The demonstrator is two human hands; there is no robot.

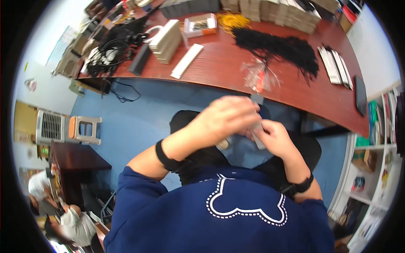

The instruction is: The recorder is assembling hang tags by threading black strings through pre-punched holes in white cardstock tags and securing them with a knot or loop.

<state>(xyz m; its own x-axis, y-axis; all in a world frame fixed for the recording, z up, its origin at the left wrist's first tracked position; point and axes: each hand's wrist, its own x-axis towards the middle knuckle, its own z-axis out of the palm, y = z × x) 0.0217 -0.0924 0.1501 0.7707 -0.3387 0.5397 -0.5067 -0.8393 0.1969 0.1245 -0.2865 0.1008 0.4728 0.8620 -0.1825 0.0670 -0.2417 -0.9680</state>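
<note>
Above my lap, just in front of the table edge, my two hands meet. My right hand is closed on a pale, flat, strip-like piece, whose lower end sticks out below its fingers. My left hand reaches over from the left with its fingers bent and pressed together at the upper end of that piece. What its fingertips pinch is hidden and slightly blurred. Just beyond them shows a small grey block-like thing. On the table near it lies a crumpled clear plastic wrapper with an orange-red strip.
The reddish table holds a black cord bundle, white strips, a black phone, a long white box, stacked boxes and tangled cables. Shelves stand right. People sit at lower left.
</note>
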